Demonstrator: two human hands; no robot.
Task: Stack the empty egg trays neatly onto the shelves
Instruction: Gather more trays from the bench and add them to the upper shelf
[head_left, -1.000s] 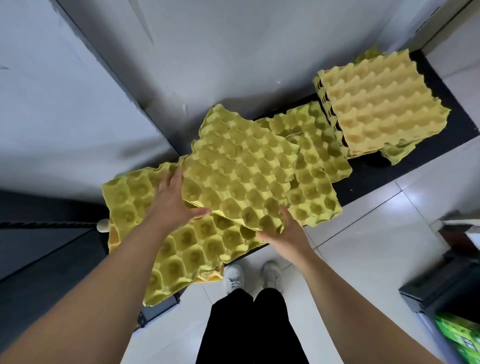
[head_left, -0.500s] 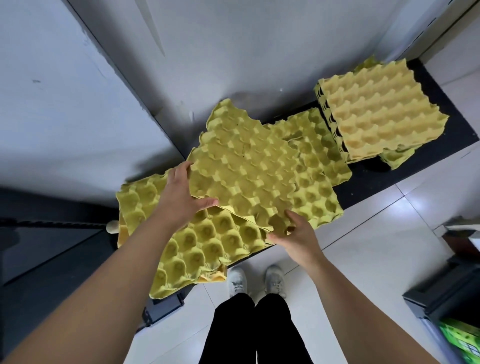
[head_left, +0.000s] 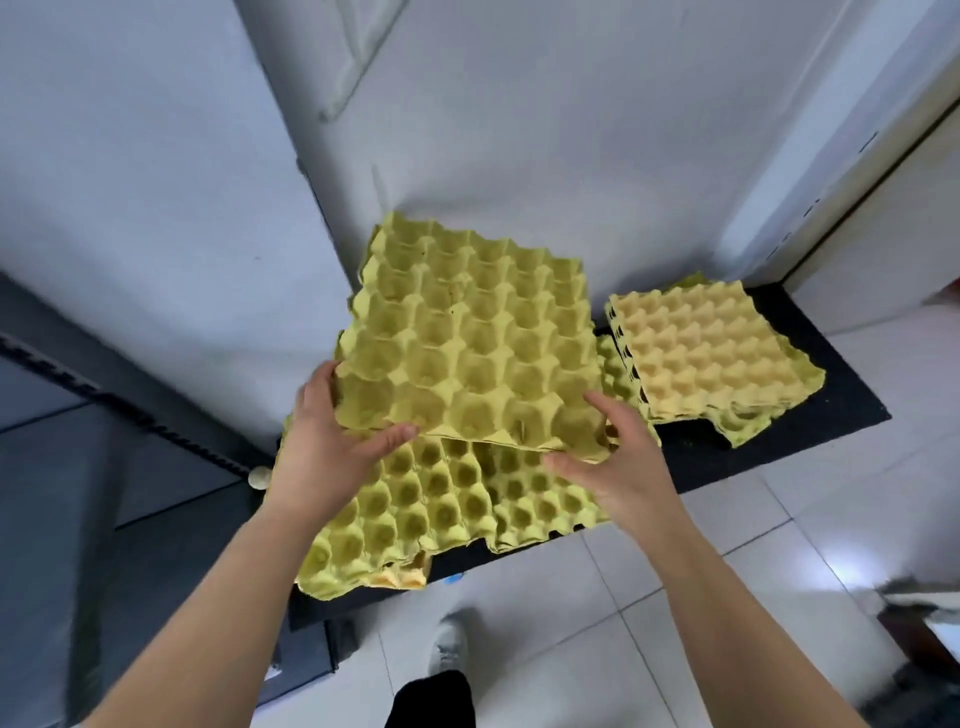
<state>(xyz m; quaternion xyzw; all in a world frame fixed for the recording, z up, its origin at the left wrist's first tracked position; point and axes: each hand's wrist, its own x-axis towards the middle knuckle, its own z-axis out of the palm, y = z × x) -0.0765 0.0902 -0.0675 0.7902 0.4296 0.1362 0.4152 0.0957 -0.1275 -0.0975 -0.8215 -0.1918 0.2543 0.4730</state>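
1. Left hand (head_left: 332, 447) and right hand (head_left: 618, 467) grip the raised egg tray's (head_left: 467, 332) near corners.
2. Loose trays (head_left: 441, 509) lie beneath at 6 o'clock; neat stack (head_left: 701, 353) at 3 o'clock on the shelf (head_left: 810, 436).
3. Placing step; next it likely needs squaring and nesting.

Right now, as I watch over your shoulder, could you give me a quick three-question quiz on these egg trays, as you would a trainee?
1. True or false: the left hand and the right hand both grip the lifted tray.
2. Pick one: the paler stack sits A) to the right of the lifted tray, B) directly under it, C) in the left hand.
3. What is in the lifted tray's cups?
Key: 1 true; 2 A; 3 nothing, they are empty.
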